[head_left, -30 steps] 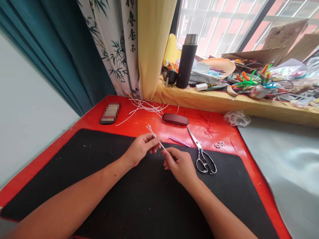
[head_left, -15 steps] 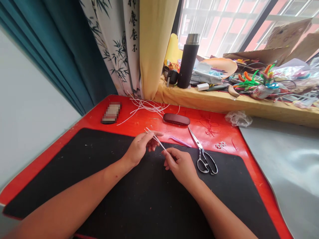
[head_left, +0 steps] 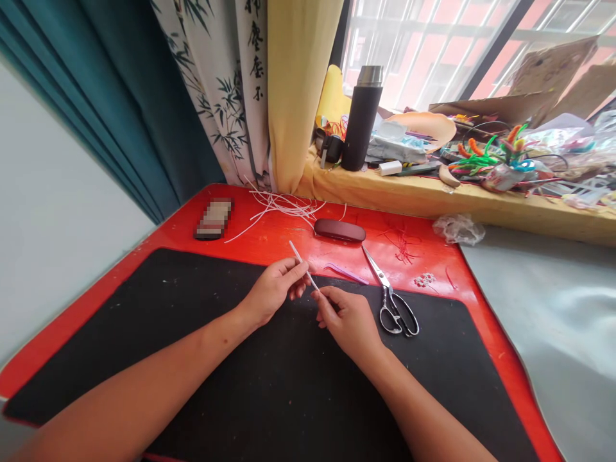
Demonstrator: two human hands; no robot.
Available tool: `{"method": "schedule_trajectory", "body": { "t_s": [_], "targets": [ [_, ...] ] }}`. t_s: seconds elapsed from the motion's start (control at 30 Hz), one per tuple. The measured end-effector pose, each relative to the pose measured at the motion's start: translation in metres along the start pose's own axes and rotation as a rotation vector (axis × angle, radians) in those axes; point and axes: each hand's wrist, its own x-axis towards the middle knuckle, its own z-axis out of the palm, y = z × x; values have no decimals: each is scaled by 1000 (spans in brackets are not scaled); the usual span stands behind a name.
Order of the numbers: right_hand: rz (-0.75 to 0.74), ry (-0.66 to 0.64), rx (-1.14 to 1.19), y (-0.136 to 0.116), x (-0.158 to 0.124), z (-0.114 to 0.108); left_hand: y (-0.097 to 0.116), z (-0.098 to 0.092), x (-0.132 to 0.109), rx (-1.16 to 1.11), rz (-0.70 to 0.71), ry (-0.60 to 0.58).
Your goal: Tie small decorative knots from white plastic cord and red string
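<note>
A thin white strip (head_left: 301,260) slants up and to the left above the black mat (head_left: 192,359). My left hand (head_left: 272,289) pinches it near its middle with thumb and fingers. My right hand (head_left: 347,317) grips its lower end with closed fingers. Both hands hover close together over the far middle of the mat. Silver scissors (head_left: 392,301) lie shut just to the right of my right hand. A pink tool (head_left: 345,272) lies beyond my right hand.
The mat covers a red table (head_left: 269,240). At its far edge lie a bundle of white strips (head_left: 282,205), a dark red case (head_left: 339,230), a phone (head_left: 213,219) and red thread scraps (head_left: 402,242). A yellow sill (head_left: 433,196) carries a black flask (head_left: 360,119) and craft clutter.
The strip's two free ends, spread apart earlier, now lie together as one line. My left hand's fingers have shifted slightly along the strip. My right hand has hardly moved.
</note>
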Motion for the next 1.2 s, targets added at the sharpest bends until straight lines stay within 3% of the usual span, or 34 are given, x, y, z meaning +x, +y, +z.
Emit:
{"method": "schedule_trajectory", "body": {
  "t_s": [0.33,0.5,0.7,1.0,1.2],
  "targets": [
    [-14,-52,12,0,0,-2,-3,-2,1,22,-18,-59],
    [43,-56,242,4,2,-2,-2,-4,1,-34,-82,-127],
    [167,-11,471,3,8,-8,2,-3,0,-116,-165,-244],
    [170,33,622,3,11,-15,5,-3,-8,-54,-343,-478],
    [211,-91,791,-1,10,-15,3,-3,-12,13,-416,-644]
  ]
}}
